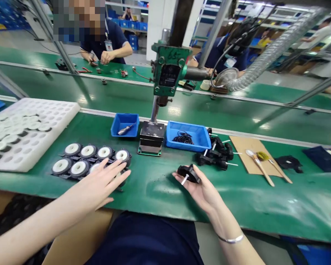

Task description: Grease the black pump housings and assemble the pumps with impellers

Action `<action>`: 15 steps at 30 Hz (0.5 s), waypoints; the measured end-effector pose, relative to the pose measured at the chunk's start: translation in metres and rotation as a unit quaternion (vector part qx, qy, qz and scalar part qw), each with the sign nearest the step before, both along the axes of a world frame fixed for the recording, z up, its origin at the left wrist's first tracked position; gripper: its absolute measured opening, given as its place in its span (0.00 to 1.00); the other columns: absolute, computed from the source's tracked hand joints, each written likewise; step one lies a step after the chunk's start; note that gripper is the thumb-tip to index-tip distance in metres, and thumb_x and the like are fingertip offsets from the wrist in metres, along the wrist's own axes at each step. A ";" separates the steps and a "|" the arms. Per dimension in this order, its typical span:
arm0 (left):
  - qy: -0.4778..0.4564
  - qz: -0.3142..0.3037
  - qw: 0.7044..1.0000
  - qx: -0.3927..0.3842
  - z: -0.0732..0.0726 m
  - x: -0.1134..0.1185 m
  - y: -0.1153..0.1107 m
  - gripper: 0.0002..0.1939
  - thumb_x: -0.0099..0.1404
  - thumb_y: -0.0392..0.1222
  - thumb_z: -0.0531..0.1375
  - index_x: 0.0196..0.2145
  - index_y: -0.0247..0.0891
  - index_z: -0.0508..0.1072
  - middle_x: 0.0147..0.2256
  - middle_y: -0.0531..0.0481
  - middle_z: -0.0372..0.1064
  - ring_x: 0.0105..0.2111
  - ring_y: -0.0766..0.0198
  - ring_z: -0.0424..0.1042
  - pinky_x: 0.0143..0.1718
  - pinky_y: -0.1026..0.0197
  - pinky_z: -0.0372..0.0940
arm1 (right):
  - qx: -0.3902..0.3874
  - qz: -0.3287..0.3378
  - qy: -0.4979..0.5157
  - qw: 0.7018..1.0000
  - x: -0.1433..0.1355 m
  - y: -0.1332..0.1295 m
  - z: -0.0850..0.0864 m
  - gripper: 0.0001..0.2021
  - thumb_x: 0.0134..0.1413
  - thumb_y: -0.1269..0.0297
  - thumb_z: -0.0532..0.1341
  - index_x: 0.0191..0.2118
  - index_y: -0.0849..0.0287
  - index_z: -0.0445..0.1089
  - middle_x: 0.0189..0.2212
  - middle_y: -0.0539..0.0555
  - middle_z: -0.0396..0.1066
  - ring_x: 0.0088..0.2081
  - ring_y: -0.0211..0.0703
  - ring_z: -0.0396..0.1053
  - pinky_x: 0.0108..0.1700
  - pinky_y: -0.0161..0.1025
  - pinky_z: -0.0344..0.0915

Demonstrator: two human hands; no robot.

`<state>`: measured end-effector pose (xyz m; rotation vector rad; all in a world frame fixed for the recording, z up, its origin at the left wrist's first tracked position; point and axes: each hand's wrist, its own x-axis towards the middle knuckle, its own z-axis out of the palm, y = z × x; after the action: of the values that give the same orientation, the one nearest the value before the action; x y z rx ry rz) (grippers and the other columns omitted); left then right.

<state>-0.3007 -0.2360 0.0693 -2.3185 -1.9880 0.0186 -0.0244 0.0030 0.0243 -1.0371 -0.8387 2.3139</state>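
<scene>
My left hand (99,184) is spread flat over the right end of two rows of black round housings with white rings (84,167). Its fingers are apart and cover some of the housings. In my right hand (197,187) is a black part with a white shaft (189,175), the shaft pointing down and left. Beyond that hand lies a pile of similar black parts with white shafts (217,152). A black metal block (151,134) stands under the green press (169,70).
A blue tray (202,141) holds black rings; a smaller blue tray (116,129) holds a screwdriver. White foam tray (52,125) with pale discs at left. Brushes (260,167) lie on cardboard (238,145) at right. A person (118,40) works across the bench.
</scene>
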 end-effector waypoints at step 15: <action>-0.141 -0.083 0.982 0.096 -0.055 0.040 0.034 0.33 0.69 0.30 0.53 0.69 0.47 0.55 0.57 0.44 0.71 0.58 0.51 0.69 0.54 0.49 0.71 | -0.090 0.043 0.025 0.995 -0.027 0.006 0.014 0.19 0.58 0.54 0.65 0.42 0.70 0.73 0.39 0.65 0.78 0.43 0.51 0.79 0.54 0.43 0.75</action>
<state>-0.2612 -0.2020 0.0145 -2.4594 -1.8021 -0.5160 -0.0513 0.0093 0.0380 -1.0309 -0.6782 2.5142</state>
